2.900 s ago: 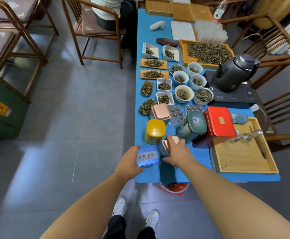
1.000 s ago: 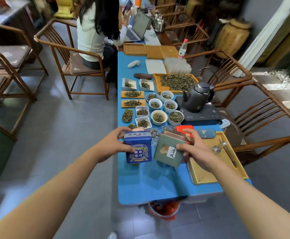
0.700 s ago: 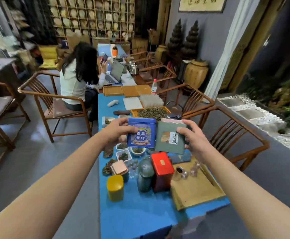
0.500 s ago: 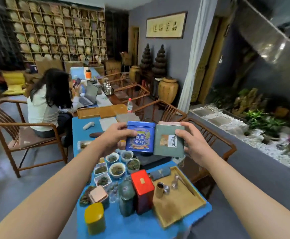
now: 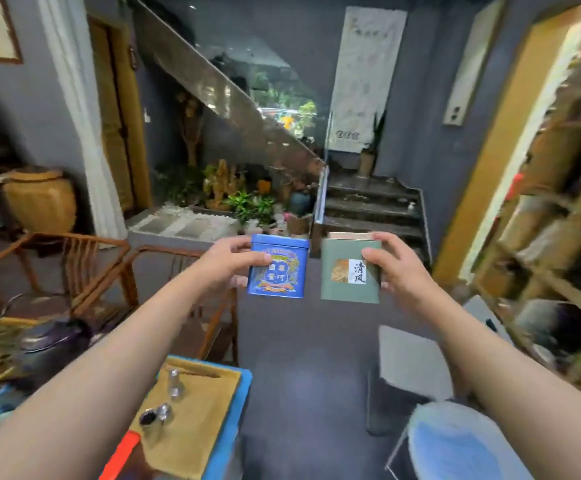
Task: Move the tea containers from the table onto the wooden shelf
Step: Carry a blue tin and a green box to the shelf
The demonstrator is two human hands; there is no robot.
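Observation:
My left hand point(image 5: 228, 266) grips a blue tea tin point(image 5: 278, 266) with gold lettering, held upright at chest height. My right hand point(image 5: 398, 271) grips a grey-green tea tin point(image 5: 346, 289) with a white label, also upright, just right of the blue one. Both tins hang in the air over the dark floor. The wooden shelf point(image 5: 555, 216) with its compartments runs along the right edge, blurred. The blue table point(image 5: 228, 420) shows only as a corner at the lower left.
A wooden tray point(image 5: 195, 424) with small metal pieces lies on the table corner, a red tin's edge point(image 5: 119, 455) beside it. Wooden chairs point(image 5: 85, 271) stand left. A pale stool point(image 5: 413, 362) and a bluish round object point(image 5: 455, 445) sit on the floor right. Stone steps point(image 5: 368, 206) lie ahead.
I have lifted both tins off the table and turned right. The table has slid to the lower left and the shelf has come into view on the right.

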